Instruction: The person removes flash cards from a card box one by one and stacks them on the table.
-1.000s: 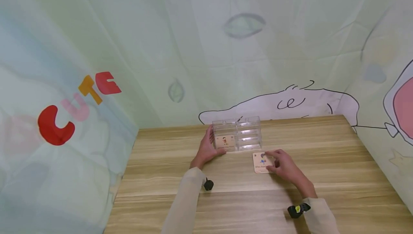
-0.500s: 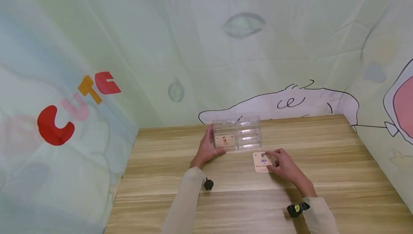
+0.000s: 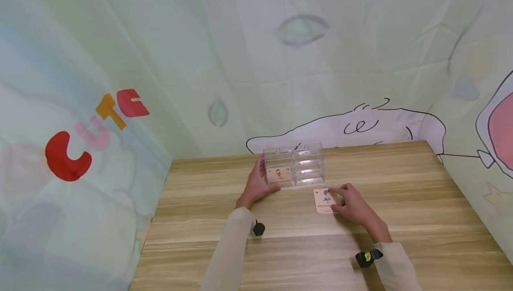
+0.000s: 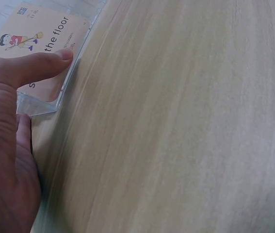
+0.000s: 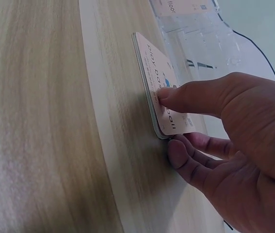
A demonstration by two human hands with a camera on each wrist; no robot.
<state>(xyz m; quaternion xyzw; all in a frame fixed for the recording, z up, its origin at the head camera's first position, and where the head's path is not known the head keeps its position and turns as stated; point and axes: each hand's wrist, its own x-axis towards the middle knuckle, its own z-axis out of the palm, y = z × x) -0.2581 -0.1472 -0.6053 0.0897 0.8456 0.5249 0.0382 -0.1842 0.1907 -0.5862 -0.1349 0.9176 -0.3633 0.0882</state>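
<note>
A clear plastic display box (image 3: 309,165) with two columns stands near the table's back edge. In its left column is a peach card (image 3: 279,174) with a cartoon figure and words ending "the floor"; slots show in the right column. My left hand (image 3: 255,185) grips the box's left side, thumb across the card's front in the left wrist view. In front of the box, my right hand (image 3: 353,206) pinches a thin stack of cards (image 3: 322,202). Its thumb presses the printed top card, whose text begins "play"; the fingertips are at the edge in the right wrist view.
The wooden table (image 3: 288,255) extends toward me and to both sides. A printed fabric backdrop (image 3: 224,59) hangs right behind the table and along both sides. A black wrist camera (image 3: 258,228) sits at the left cuff, another wrist camera (image 3: 364,259) at the right.
</note>
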